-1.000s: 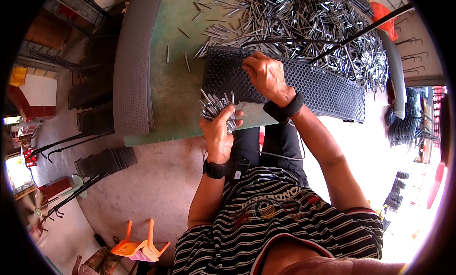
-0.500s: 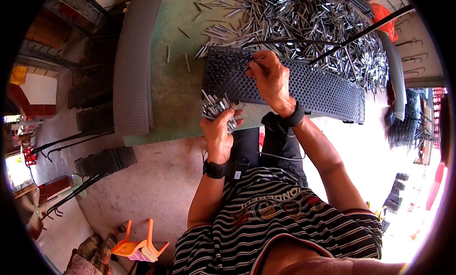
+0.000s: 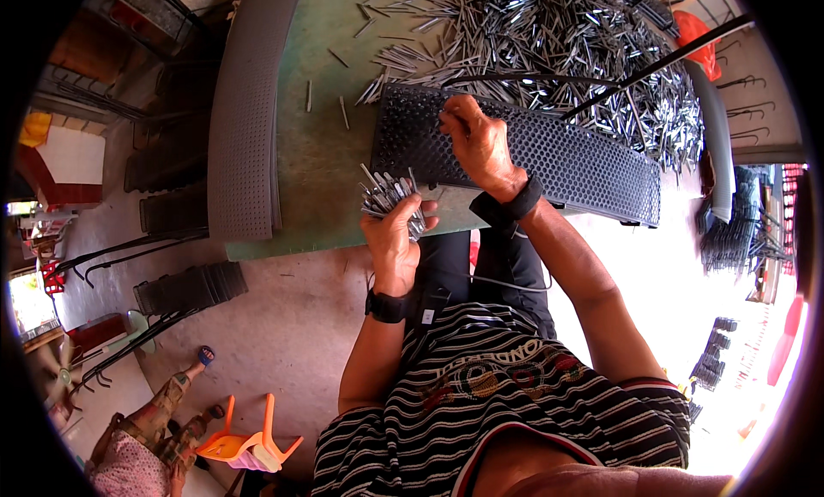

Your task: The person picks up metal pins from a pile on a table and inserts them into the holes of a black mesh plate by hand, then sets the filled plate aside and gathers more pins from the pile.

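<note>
My left hand (image 3: 393, 235) is closed around a bunch of short silvery metal rods (image 3: 390, 194), whose ends fan out above the fingers. It is just off the near left corner of a black tray (image 3: 584, 166) dotted with rows of round holes. Over the left part of that tray is my right hand (image 3: 482, 145), thumb and fingers pinched together; whatever is between them is too small or hidden to make out. Beyond the tray spreads a large heap of loose metal rods (image 3: 549, 33), with a few strays (image 3: 344, 112) lying apart on the green tabletop (image 3: 318, 166).
A grey perforated panel (image 3: 245, 128) lies along the table's left edge. A thin black bar (image 3: 661, 63) slants across the heap. At the lower left are an orange chair (image 3: 245, 445) and another person (image 3: 137, 454). Dark racks (image 3: 189, 287) stand left of the table.
My right hand has moved slightly left over the tray, still pinched. My left hand keeps the bunch of rods. The other person at lower left has come further into view, one foot forward.
</note>
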`<state>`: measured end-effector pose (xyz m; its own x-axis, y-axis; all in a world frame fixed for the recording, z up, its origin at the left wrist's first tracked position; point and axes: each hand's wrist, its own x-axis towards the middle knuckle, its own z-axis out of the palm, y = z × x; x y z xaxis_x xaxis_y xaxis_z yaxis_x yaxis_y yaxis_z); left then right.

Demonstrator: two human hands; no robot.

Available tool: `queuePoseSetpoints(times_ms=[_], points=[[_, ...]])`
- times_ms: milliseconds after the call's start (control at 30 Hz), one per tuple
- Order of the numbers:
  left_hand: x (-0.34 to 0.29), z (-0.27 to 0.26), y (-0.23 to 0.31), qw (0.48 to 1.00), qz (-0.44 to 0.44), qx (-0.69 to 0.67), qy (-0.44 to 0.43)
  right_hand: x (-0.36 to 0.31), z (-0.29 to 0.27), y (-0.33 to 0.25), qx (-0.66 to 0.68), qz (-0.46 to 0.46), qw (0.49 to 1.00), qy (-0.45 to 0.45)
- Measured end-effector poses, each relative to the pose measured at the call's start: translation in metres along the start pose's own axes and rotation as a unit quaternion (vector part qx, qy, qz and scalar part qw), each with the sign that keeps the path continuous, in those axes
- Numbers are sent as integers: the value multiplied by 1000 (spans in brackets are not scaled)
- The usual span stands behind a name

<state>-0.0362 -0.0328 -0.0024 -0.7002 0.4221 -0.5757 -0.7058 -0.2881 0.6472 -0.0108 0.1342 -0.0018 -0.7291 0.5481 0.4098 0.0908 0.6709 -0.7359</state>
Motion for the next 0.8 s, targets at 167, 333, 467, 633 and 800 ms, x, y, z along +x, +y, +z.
queuePoseSetpoints(times_ms=[167,333,467,633,800], points=[[-2,-1,3,1000,-1,11,-2,0,2,-2,27,3,999,19],[-3,0,3,1000,-5,5,2,1,-1,5,-123,-105,986,-43],[-4,1,4,1000,-2,11,-7,3,-8,-5,-224,-123,966,-51],[-4,4,4,1000,-2,12,-27,-14,-19,-30,96,158,961,-206],[-2,5,-2,999,-6,28,-35,-13,-19,-33,199,218,948,-119]])
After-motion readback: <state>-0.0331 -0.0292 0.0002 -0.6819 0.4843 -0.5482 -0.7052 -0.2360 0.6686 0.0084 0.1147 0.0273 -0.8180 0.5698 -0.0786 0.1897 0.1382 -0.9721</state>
